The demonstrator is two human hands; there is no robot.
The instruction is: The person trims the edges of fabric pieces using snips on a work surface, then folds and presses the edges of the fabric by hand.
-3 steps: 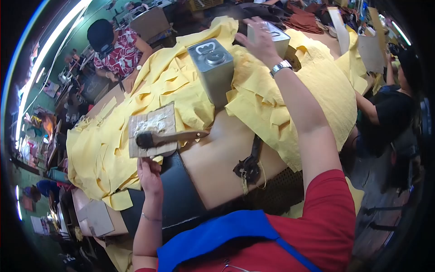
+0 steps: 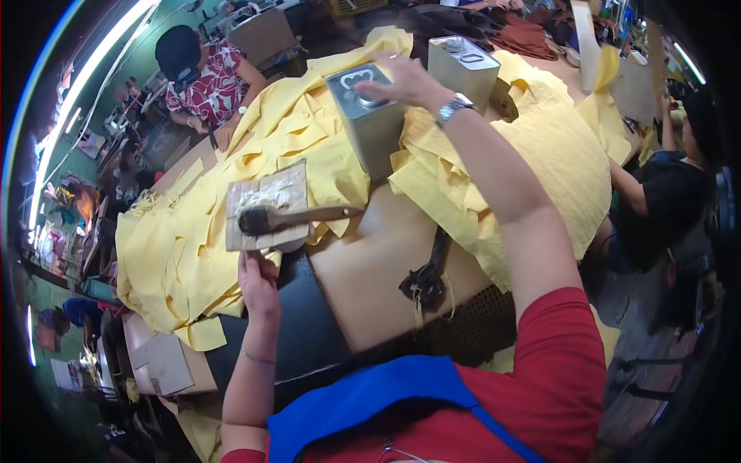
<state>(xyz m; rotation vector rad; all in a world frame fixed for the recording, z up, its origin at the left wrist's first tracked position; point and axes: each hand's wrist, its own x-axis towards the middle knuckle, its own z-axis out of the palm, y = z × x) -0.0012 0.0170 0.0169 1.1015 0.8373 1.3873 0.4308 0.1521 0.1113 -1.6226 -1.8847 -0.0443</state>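
Note:
My left hand (image 2: pixel 258 279) grips the lower edge of a square cardboard piece (image 2: pixel 245 191) smeared with a pale substance. A brush (image 2: pixel 309 217) with dark bristles and a wooden handle lies across the cardboard. My right hand (image 2: pixel 409 81), with its fingers apart, is over the top of a square metal can (image 2: pixel 374 135), close to its round cap; whether it touches is unclear. A second metal can (image 2: pixel 465 73) stands behind my right wrist. Yellow material (image 2: pixel 185 255) lies in heaps on both sides of the cans.
A dark board (image 2: pixel 309 328) lies along the near side of the tan tabletop (image 2: pixel 370 270). A dark tool with yellow strings (image 2: pixel 424 284) sits near the table edge. One person (image 2: pixel 208 81) works at the far left, another (image 2: pixel 668 185) at the right.
My right hand has moved left, from near the second can to over the nearer can. The cardboard and brush in my left hand have shifted slightly up and right.

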